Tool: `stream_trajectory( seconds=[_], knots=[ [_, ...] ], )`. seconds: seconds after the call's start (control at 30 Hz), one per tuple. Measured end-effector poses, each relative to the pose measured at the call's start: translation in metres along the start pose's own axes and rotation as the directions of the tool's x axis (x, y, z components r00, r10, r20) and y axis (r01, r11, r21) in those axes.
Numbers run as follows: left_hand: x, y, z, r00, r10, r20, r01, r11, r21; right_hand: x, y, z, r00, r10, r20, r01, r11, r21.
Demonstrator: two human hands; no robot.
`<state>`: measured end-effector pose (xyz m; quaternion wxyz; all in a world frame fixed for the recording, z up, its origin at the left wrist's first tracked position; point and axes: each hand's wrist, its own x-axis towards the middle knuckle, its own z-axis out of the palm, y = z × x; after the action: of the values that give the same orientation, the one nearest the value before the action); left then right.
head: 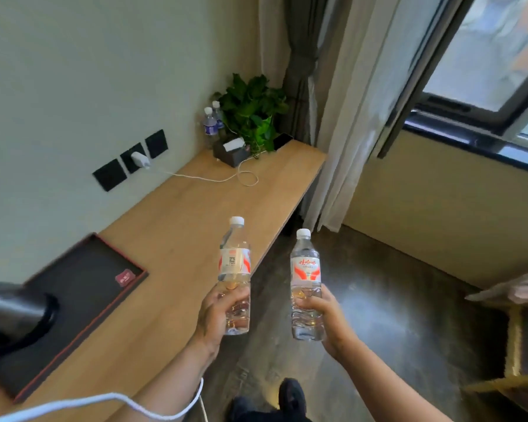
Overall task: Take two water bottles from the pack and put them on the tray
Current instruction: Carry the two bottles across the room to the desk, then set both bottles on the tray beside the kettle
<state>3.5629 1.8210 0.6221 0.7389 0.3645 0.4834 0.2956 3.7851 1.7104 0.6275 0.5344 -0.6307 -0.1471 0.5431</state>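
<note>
I hold two clear water bottles with white caps and red-and-white labels, both upright. My left hand [215, 315] grips the lower half of the left bottle [234, 263] above the wooden desk's front edge. My right hand [323, 315] grips the lower half of the right bottle [306, 269] over the dark floor, just off the desk. The dark tray [83, 278] with a red rim lies on the desk at the left, about a forearm's length from the left bottle. The pack is not in view.
A metal kettle [13, 312] stands on the tray's near left part, and a small red card [126, 278] lies at its right corner. At the desk's far end are two other bottles [211, 123], a tissue box [230, 150], a plant [253, 111] and a white charger cable [214, 178].
</note>
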Motion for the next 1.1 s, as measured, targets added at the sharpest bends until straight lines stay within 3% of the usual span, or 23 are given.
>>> stream_trajectory(
  seconds=[0.17, 0.3, 0.47, 0.6, 0.77, 0.93, 1.1],
  knots=[
    [-0.026, 0.010, -0.043, 0.953, 0.071, -0.293, -0.104, 0.990, -0.098, 0.048, -0.020, 0.047, 0.961, 0.074, 0.267, -0.037, 0.989, -0.142],
    [-0.058, 0.004, -0.066, 0.832, 0.078, -0.550, -0.186, 0.972, -0.144, 0.074, -0.029, 0.087, 0.869, 0.161, 0.468, -0.040, 0.965, -0.258],
    [-0.091, -0.017, -0.073, 0.675, 0.029, -0.737, -0.267, 0.941, -0.207, 0.086, -0.030, 0.130, 0.756, 0.246, 0.607, -0.015, 0.933, -0.360],
    [-0.109, -0.029, -0.072, 0.599, -0.003, -0.800, -0.314, 0.919, -0.239, 0.085, -0.025, 0.154, 0.689, 0.301, 0.659, 0.018, 0.902, -0.431],
    [-0.114, -0.028, -0.080, 0.562, -0.035, -0.826, -0.321, 0.911, -0.257, 0.088, -0.019, 0.180, 0.618, 0.350, 0.704, 0.037, 0.881, -0.471],
    [-0.095, -0.015, -0.110, 0.575, -0.068, -0.815, -0.311, 0.904, -0.295, 0.104, -0.010, 0.215, 0.619, 0.352, 0.702, 0.086, 0.858, -0.506],
    [-0.061, 0.010, -0.163, 0.647, -0.039, -0.761, -0.302, 0.904, -0.303, 0.135, -0.004, 0.263, 0.643, 0.360, 0.676, 0.082, 0.845, -0.528]
  ],
)
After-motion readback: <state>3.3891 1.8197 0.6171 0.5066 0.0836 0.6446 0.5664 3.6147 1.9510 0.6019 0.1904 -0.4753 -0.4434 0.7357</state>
